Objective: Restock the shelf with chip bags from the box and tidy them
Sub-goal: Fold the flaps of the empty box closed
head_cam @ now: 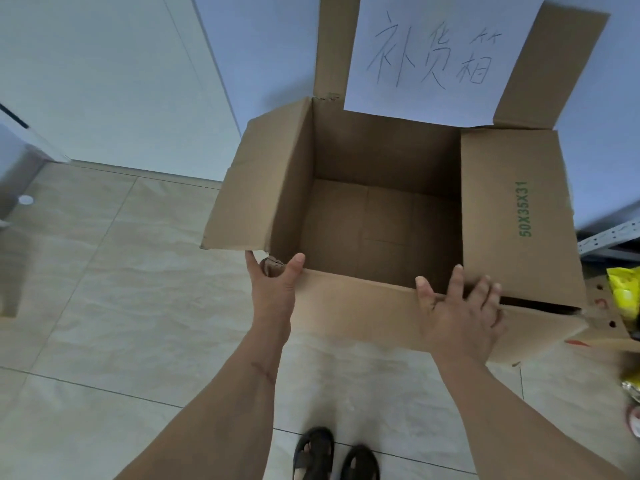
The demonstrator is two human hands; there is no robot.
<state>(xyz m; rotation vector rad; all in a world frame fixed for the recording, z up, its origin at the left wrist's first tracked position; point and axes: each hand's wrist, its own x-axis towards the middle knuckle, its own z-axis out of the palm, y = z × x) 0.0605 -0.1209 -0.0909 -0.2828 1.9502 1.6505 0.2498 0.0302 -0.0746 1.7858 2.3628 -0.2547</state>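
We see soft, even, cool daylight with no glare; the box (pixel 381 216) is dim inside. Wide-angle bending curves the wall lines, and the right edge smears into blur around the yellow bags (pixel 625 296)

Both bare forearms reach forward and down from the lower edge of the view. The left grip (pixel 273 285) has its thumb and forefinger spread wide apart, straddling a corner of the box (pixel 349 299). The right grip (pixel 460 306) lies palm-down, fingers splayed and hooked over the box's near edge, thumb out to the left.
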